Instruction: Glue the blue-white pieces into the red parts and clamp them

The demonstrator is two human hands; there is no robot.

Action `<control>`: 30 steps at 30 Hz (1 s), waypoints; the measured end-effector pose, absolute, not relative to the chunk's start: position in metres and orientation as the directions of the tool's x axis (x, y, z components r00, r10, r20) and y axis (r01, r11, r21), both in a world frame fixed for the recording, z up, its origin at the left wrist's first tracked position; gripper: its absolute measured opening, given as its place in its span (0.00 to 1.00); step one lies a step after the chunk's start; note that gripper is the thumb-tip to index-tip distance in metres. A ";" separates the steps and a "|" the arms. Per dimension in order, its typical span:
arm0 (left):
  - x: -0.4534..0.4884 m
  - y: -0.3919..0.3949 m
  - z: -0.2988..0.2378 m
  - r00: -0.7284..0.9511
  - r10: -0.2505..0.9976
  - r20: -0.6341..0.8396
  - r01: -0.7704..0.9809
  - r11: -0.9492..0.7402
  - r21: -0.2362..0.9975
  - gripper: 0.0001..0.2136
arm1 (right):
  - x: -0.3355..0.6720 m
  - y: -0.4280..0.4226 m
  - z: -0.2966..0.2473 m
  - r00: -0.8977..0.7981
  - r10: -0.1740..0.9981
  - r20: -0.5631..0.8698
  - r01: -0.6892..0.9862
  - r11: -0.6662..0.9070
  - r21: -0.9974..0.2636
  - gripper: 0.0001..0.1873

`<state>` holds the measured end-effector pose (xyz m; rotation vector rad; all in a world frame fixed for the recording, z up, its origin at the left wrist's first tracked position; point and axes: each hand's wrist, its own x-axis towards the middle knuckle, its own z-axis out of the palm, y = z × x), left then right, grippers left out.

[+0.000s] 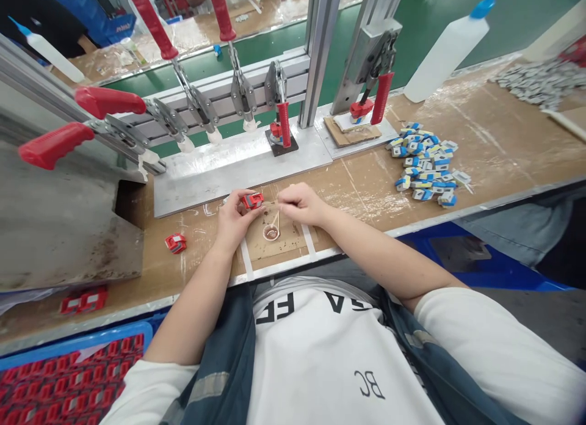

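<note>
My left hand point(232, 222) pinches a small red plastic part point(253, 200) with a grey inset, just above the bench. Close on its right, my right hand point(302, 204) is closed with its fingertips together on a thin stick, whose tip points toward the red part; most of the stick is hidden by the fingers. Below and between the hands, a small round cup point(271, 232) of brownish contents sits on a stained cardboard sheet point(293, 245). A pale stick point(278, 220) leans in the cup. Another red part point(176, 243) lies left of my left hand.
Toggle clamps with red handles point(110, 101) stand on a metal frame behind a steel plate point(206, 184). At right lie a pile of blue-and-white pieces point(425, 165) and a white bottle point(446, 58). A blue crate point(147, 336) of red parts is at lower left.
</note>
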<state>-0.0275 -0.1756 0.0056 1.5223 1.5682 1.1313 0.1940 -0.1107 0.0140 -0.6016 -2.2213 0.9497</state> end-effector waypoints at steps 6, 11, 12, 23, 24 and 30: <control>-0.029 -0.177 0.009 -0.157 0.952 0.262 0.360 -0.192 0.913 0.22 | 0.203 -0.132 0.031 -0.813 0.560 0.159 0.393 0.729 -0.560 0.20; -0.030 -0.179 0.022 -0.287 0.894 0.343 0.287 -0.261 0.922 0.22 | 0.278 -0.135 0.040 -0.419 0.880 0.223 0.720 0.472 -0.510 0.19; -0.030 -0.179 0.026 -0.297 0.890 0.347 0.268 -0.271 0.925 0.21 | 0.301 -0.135 0.040 -0.290 0.927 0.236 0.797 0.371 -0.476 0.19; -0.003 -0.153 0.069 -0.117 0.951 0.287 0.076 -0.280 0.957 0.23 | 0.425 -0.134 0.025 -0.018 0.997 0.080 0.996 0.024 -0.084 0.20; -0.002 -0.150 0.067 -0.074 0.959 0.274 0.066 -0.269 0.961 0.24 | 0.425 -0.131 0.024 -0.047 0.997 0.062 0.996 0.051 -0.069 0.19; -0.011 -0.145 0.043 0.012 0.973 0.230 -0.047 -0.229 0.972 0.31 | 0.428 -0.111 0.037 -0.113 0.994 -0.004 0.959 0.108 -0.263 0.15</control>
